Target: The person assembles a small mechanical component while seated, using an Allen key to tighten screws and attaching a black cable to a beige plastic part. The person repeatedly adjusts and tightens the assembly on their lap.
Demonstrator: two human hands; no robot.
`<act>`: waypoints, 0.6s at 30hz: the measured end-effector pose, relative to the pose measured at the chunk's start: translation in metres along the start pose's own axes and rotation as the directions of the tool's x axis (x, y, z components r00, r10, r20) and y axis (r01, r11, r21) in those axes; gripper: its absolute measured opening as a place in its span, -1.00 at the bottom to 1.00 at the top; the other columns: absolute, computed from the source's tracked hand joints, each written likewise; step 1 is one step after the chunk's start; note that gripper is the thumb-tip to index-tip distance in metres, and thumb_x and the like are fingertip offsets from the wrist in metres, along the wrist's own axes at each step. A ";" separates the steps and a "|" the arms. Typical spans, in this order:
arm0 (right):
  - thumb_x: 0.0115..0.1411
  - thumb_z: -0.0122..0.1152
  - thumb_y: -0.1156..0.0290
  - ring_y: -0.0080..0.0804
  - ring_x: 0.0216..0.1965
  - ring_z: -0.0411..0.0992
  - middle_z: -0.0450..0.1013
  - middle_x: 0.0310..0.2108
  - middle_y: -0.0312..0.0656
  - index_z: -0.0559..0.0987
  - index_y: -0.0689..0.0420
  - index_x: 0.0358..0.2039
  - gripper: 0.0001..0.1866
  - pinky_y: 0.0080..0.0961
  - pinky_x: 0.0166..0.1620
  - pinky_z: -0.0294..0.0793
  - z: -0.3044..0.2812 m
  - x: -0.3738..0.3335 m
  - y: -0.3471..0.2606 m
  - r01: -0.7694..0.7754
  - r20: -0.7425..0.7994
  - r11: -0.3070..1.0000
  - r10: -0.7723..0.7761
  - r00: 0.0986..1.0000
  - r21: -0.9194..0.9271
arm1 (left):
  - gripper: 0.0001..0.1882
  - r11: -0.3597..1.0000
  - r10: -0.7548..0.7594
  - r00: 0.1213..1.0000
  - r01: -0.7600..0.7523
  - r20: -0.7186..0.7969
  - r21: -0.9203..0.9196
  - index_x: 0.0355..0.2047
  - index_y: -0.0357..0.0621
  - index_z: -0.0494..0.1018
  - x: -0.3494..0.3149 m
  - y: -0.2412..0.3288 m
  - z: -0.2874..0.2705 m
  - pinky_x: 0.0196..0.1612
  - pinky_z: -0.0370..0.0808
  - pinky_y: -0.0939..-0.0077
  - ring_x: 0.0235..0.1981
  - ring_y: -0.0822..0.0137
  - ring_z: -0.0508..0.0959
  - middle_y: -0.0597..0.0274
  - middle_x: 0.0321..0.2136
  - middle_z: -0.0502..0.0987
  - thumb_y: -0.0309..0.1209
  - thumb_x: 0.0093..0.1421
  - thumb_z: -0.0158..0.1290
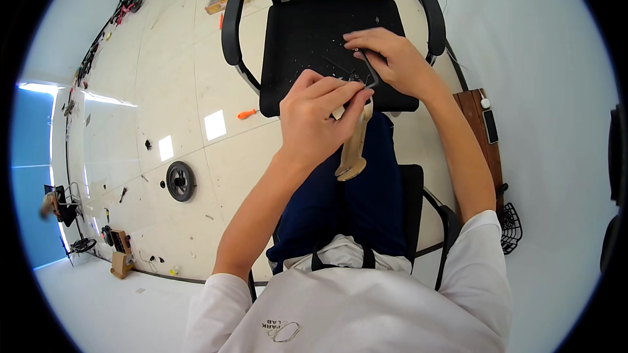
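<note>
My right hand [396,62] is over the chair seat, its thumb and fingers curled at the upper end of a dark, L-shaped hex key [371,69]. The key's bent end reaches the fingertips of my left hand [317,114], which is closed around the top of a beige curved part [354,150]. That part hangs down above my thighs and flares at its lower end. My left fingers hide where key and part meet. Small dark pieces and pale crumbs lie on the black seat [288,49] behind my hands.
On the floor at left are an orange-handled screwdriver [246,114], a black wheel [180,181] and scattered small parts. Cardboard boxes [122,263] stand at lower left. To my right, a wooden board [481,134] bears a phone [490,127]; a black wire basket [511,229] is nearby.
</note>
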State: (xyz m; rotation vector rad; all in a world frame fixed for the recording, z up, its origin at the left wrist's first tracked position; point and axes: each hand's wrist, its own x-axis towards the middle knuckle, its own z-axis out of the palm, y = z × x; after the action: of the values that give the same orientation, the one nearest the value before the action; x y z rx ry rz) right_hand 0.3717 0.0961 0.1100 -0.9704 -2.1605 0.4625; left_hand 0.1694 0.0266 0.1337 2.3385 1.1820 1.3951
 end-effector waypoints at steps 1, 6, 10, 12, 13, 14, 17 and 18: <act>0.22 0.19 0.54 -0.13 0.03 0.48 0.56 -0.06 -0.11 0.63 0.16 -0.10 -0.76 -0.31 0.07 0.50 0.001 -0.008 0.002 -0.036 0.024 0.999 0.036 0.999 0.002 | -0.86 1.000 -0.011 1.000 0.011 -0.003 0.008 -0.40 -0.06 0.71 -0.001 -0.001 -0.001 -0.47 0.45 0.56 -0.49 0.37 0.49 0.39 -0.48 0.66 -0.42 -0.01 0.39; 0.27 0.20 0.47 -0.10 -0.23 0.51 0.55 -0.31 -0.06 0.61 0.23 -0.10 -0.78 -0.28 -0.18 0.49 0.006 -0.065 -0.023 -0.168 0.115 0.980 0.180 0.977 -0.110 | -0.86 0.998 -0.058 0.998 0.058 -0.007 0.026 -0.40 -0.06 0.71 -0.002 -0.006 -0.006 -0.47 0.45 0.57 -0.48 0.38 0.49 0.39 -0.50 0.65 -0.44 -0.02 0.38; 0.27 0.21 0.48 -0.10 -0.39 0.48 0.51 -0.42 -0.02 0.55 0.30 0.02 -0.67 -0.26 -0.31 0.46 0.002 -0.098 -0.062 -0.218 0.032 0.964 0.225 0.974 -0.149 | -0.82 0.999 -0.047 0.999 0.047 0.008 -0.007 -0.35 -0.17 0.71 -0.001 -0.003 -0.006 -0.43 0.41 0.57 -0.47 0.40 0.50 0.29 -0.49 0.66 -0.52 -0.01 0.38; 0.25 0.21 0.50 -0.09 -0.45 0.47 0.50 -0.45 0.00 0.51 0.33 0.08 -0.61 -0.25 -0.35 0.45 -0.002 -0.105 -0.084 -0.218 0.004 0.963 0.221 0.975 -0.159 | -0.82 0.999 -0.040 0.999 0.040 0.014 -0.005 -0.34 -0.16 0.71 -0.001 -0.002 -0.005 -0.44 0.41 0.57 -0.46 0.40 0.50 0.29 -0.48 0.66 -0.52 -0.02 0.38; 0.24 0.21 0.52 -0.09 -0.46 0.46 0.49 -0.46 -0.01 0.49 0.34 0.10 -0.59 -0.25 -0.36 0.45 -0.006 -0.107 -0.096 -0.262 0.033 0.953 0.270 0.962 -0.152 | -0.82 1.000 -0.028 0.999 0.028 0.015 -0.007 -0.35 -0.15 0.71 -0.001 -0.002 -0.005 -0.44 0.41 0.57 -0.46 0.40 0.50 0.30 -0.47 0.66 -0.52 -0.02 0.39; 0.23 0.21 0.53 -0.10 -0.47 0.46 0.49 -0.47 -0.02 0.48 0.35 0.12 -0.57 -0.25 -0.37 0.45 -0.010 -0.107 -0.108 -0.306 0.063 0.941 0.318 0.946 -0.145 | -0.82 1.000 -0.017 1.000 0.017 0.015 -0.009 -0.35 -0.15 0.71 -0.001 -0.001 -0.005 -0.44 0.42 0.56 -0.45 0.40 0.50 0.30 -0.47 0.66 -0.52 -0.02 0.39; 0.18 0.21 0.59 -0.16 -0.47 0.45 0.47 -0.48 -0.09 0.51 0.34 0.07 -0.59 -0.30 -0.41 0.46 -0.023 -0.098 -0.142 -0.356 0.109 0.917 0.378 0.919 -0.178 | -0.84 0.999 0.039 0.999 -0.039 0.001 0.025 -0.37 -0.07 0.70 -0.004 -0.004 -0.001 -0.47 0.44 0.56 -0.46 0.39 0.49 0.42 -0.47 0.64 -0.45 -0.02 0.39; 0.17 0.22 0.60 -0.19 -0.47 0.45 0.46 -0.48 -0.12 0.52 0.32 0.03 -0.62 -0.33 -0.42 0.46 -0.026 -0.096 -0.145 -0.305 0.088 0.935 0.325 0.942 -0.182 | -0.84 0.997 0.063 0.998 -0.063 -0.007 0.043 -0.38 -0.03 0.69 -0.003 -0.005 0.001 -0.48 0.46 0.56 -0.46 0.39 0.49 0.47 -0.47 0.63 -0.41 -0.01 0.38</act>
State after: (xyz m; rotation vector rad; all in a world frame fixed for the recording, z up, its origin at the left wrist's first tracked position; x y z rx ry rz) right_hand 0.3626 -0.0705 0.1656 -1.4284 -2.1791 0.5071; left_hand 0.1668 0.0280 0.1280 2.4212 1.1612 1.4143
